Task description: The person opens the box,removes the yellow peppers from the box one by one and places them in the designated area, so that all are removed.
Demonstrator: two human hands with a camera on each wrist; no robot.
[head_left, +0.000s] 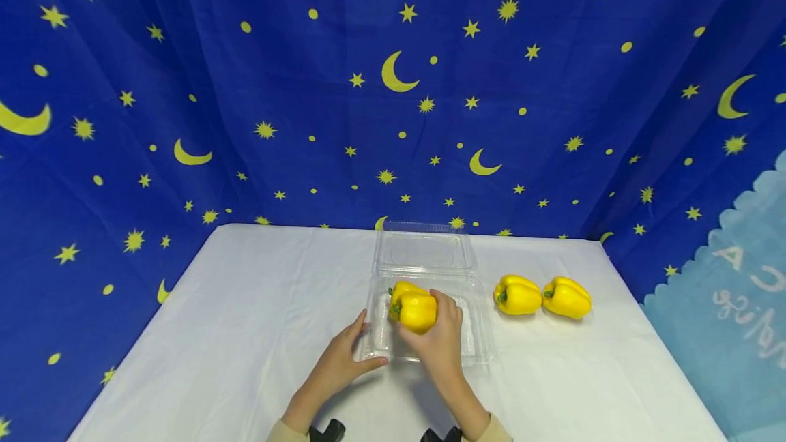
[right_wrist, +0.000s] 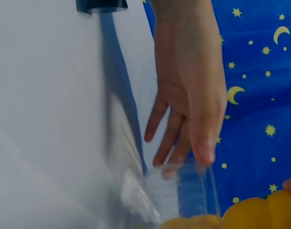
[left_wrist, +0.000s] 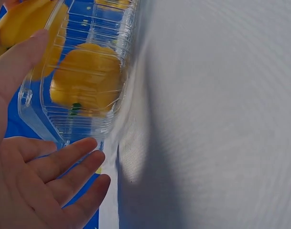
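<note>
My right hand (head_left: 443,343) grips a yellow bell pepper (head_left: 419,312) with a green stem, above the clear plastic clamshell container (head_left: 484,336). Behind it, partly hidden, a second yellow bell pepper (head_left: 404,286) is in the container; through the clear wall in the left wrist view a pepper (left_wrist: 85,81) shows inside. At the container's left front corner is my left hand (head_left: 339,360), fingers spread and fairly straight, the thumb along the near rim. In the right wrist view the left hand (right_wrist: 188,90) reaches the container's edge, while the held pepper (right_wrist: 260,212) is cut off below.
Two more yellow bell peppers, one nearer (head_left: 518,295) and one farther right (head_left: 568,297), lie right of the container. Its hinged lid (head_left: 424,251) lies open toward the back. White cloth covers the table (head_left: 270,292); a blue star-patterned curtain (head_left: 331,87) hangs behind.
</note>
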